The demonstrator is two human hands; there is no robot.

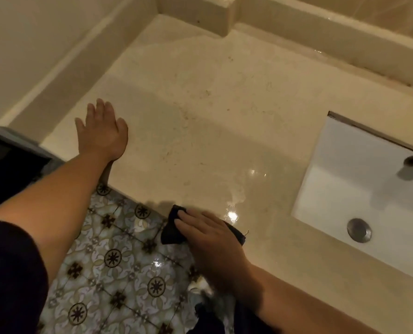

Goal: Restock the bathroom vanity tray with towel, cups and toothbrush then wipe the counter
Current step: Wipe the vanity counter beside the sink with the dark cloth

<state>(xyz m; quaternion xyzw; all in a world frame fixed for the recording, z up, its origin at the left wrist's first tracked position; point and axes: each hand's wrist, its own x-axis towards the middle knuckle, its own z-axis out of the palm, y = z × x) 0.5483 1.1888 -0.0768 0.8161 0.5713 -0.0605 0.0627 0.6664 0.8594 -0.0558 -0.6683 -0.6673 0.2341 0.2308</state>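
Note:
A beige stone counter fills the middle of the view, with wet glossy patches near its front edge. My right hand presses flat on a dark cloth at the counter's front edge; part of the cloth hangs over the edge. My left hand lies palm down, fingers spread, on the counter's left end and holds nothing. No tray, towel, cups or toothbrush are in view.
A white rectangular sink with a metal drain plug is set into the counter at the right. A raised ledge runs along the back wall. Patterned floor tiles lie below the front edge. A dark opening sits at far left.

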